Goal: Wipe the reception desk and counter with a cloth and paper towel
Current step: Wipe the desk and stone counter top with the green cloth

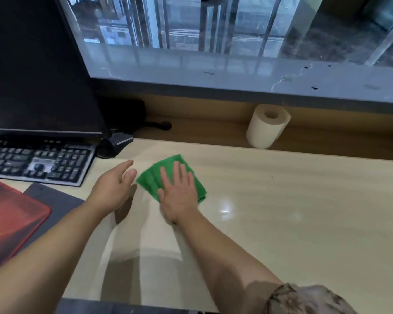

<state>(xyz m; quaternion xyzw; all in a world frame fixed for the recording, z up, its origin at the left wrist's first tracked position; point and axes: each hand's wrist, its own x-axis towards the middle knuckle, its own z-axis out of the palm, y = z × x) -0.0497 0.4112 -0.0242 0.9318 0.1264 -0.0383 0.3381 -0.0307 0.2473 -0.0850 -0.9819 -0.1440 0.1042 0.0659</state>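
A folded green cloth [153, 177] lies flat on the pale wooden desk [293, 211]. My right hand [179, 193] presses down on it with straight, spread fingers and covers its right part. Just left of the cloth my left hand [114, 184] hovers slightly above the desk, fingers relaxed, holding nothing. A roll of paper towel [267, 126] stands at the back of the desk under the raised grey counter [213, 74], well clear of both hands.
A black monitor [36, 64] and keyboard [39, 164] fill the left side, with a red mouse pad [9, 220] on a grey mat in front. Dark cables [157, 125] lie behind the monitor. The counter ledge overhangs the desk's back edge.
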